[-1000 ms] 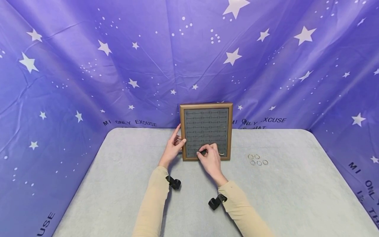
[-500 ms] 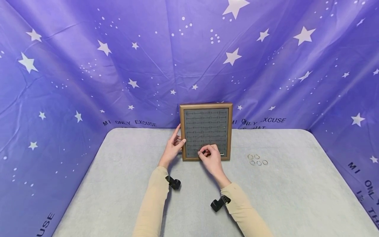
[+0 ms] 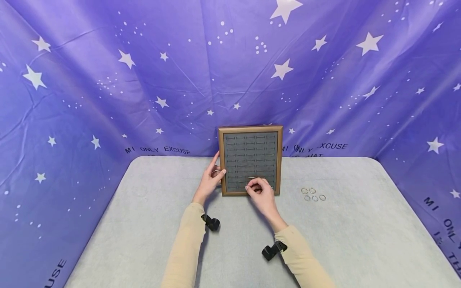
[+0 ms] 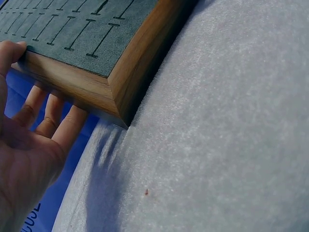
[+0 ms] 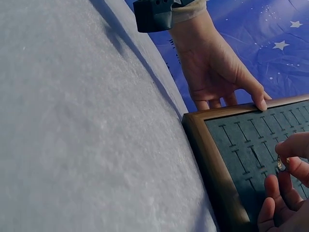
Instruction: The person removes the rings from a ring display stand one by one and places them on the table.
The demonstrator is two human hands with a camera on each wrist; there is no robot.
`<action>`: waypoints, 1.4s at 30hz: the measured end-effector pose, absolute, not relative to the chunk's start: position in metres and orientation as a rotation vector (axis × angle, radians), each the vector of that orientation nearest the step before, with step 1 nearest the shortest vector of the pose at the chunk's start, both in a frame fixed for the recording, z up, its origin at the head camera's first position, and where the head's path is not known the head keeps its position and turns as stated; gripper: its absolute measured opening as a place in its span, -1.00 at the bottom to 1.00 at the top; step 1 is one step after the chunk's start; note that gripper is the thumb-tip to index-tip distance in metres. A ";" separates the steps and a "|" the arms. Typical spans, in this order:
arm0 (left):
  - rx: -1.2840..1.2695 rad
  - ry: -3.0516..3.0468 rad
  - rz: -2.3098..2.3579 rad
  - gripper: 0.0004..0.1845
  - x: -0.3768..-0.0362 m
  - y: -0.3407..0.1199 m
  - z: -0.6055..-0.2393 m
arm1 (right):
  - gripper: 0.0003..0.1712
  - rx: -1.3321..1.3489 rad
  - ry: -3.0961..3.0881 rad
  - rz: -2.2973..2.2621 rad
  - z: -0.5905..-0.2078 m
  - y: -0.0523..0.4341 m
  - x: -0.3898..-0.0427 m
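Note:
A wooden-framed ring display tray (image 3: 250, 129) with a dark grey slotted pad stands tilted up at the table's back edge. My left hand (image 3: 208, 183) grips its left side, thumb on the front of the frame and fingers behind, as the left wrist view shows. In front of the pad's lower part, my right hand (image 3: 262, 196) pinches a small gold-coloured ring (image 5: 282, 163) between thumb and forefinger. Just above those fingers, a gold ring (image 3: 251, 177) shows in a slot. The right hand covers the pad's lower right part.
Several loose rings (image 3: 312, 191) lie on the grey table (image 3: 345, 236) to the right of the tray. Behind the tray hangs a purple cloth (image 3: 187, 76) with white stars. Both wrists wear black cameras.
My right hand has slid a little right and down along the pad, and a gold ring in a slot has come into sight above it. The left hand and tray stay put.

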State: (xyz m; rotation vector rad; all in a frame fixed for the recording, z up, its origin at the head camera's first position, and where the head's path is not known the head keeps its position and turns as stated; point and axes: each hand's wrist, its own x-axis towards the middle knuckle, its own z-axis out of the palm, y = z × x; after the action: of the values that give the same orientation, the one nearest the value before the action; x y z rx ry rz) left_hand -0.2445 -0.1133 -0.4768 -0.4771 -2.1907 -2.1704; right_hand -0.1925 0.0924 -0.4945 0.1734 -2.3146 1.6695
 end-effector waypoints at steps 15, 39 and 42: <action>-0.478 -2.207 -2.149 -0.26 -0.245 -0.113 -0.478 | -0.92 0.145 -2.297 1.710 -0.487 0.119 -0.189; -0.441 -2.183 -2.212 -0.25 -0.242 -0.111 -0.475 | -0.92 -0.029 -2.286 1.713 -0.482 0.189 -0.186; -0.437 -2.193 -2.203 -0.25 -0.242 -0.112 -0.475 | -0.92 -0.031 -2.316 1.674 -0.480 0.197 -0.182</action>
State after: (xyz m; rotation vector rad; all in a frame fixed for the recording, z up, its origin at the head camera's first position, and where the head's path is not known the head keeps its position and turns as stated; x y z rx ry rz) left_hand -0.2416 -0.1117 -0.4751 -0.4365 -2.1927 -2.2028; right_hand -0.1819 0.1970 -0.4805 -0.0310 -2.3157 1.6741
